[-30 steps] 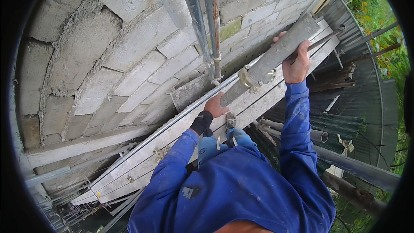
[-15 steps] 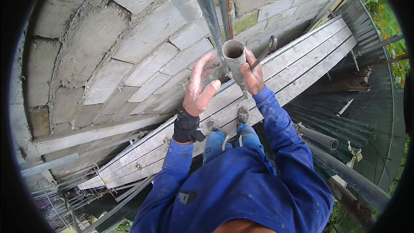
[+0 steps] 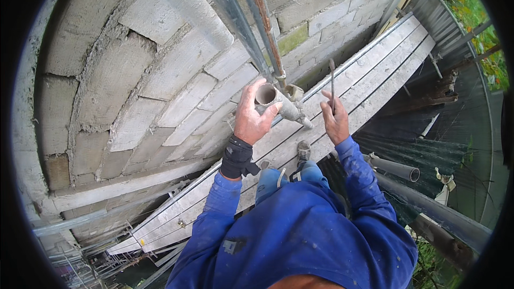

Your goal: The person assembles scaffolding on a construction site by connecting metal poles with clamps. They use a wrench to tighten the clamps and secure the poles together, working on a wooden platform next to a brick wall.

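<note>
Near mid-view, at 12 o'clock from the blue-clad torso [image 3: 300, 230], a grey tube [image 3: 289, 109] is held over the edge of the plank walkway [image 3: 383, 56]. Clock read with 12 at top.

Left hand [image 3: 251, 120]: curled round the tube's open mouth, thumb at about 5 o'clock on it, fingertips at about 11. Right hand [image 3: 337, 123]: pinching a thin metal tool [image 3: 332, 83] between thumb and fingers, shaft towards 12; it sits at the tube's 3 to 4 o'clock, apart from it.

Step, as judged: tube steadied one-handed, tool kept ready. Good practice: firm palm behind the mouth, since the far end likely carries weight and could swing; thumb clear of the inner rim; tool away from the upright poles [image 3: 261, 27], near the tube at 12 o'clock.

Orientation: mouth faces up towards the camera, leaning to 10 or 11 o'clock. Long axis slopes down from there to about 4 o'clock, strongly foreshortened. Whether the far end touches planks: cannot tell.
</note>
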The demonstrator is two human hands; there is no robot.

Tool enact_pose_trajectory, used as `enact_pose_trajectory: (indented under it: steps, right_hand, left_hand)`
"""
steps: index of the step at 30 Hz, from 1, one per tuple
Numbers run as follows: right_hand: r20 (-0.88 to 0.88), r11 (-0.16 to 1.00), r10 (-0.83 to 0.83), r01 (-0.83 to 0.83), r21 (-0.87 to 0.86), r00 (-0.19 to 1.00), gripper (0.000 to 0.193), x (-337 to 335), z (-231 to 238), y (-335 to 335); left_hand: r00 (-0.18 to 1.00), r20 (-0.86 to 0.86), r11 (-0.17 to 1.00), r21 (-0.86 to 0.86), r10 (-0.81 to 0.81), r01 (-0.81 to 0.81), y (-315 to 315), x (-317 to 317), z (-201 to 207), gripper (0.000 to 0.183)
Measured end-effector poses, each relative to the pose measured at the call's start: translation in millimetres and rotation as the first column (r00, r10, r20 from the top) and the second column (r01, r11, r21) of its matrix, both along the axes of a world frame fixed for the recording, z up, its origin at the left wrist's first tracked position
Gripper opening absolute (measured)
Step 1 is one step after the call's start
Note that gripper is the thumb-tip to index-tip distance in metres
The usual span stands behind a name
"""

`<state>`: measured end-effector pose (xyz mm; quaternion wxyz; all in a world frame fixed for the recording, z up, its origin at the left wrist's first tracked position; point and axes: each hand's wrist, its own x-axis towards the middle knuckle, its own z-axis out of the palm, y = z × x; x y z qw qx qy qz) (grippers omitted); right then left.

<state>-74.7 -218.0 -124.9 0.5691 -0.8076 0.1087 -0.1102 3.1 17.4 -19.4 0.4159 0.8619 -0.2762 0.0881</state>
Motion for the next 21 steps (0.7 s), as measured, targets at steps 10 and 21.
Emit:
enact_pose_trajectory:
  steps: [10,21]
  right_hand:
    - [-0.259,0.983,-0.161,0.177,0.040,0.952,0.030,-96.7,-55.9,42.3]
    - [-0.377,0.996,-0.064,0.080,0.026,0.924,0.037,-92.2,-103.3,129.5]
  left_hand:
    - [0.984,-0.172,0.999,-0.026,0.037,-0.042,9.6,-8.8,4.6,0.060]
    - [0.936,-0.301,0.976,0.058,-0.184,0.211,86.4,-30.8,-142.6,0.101]
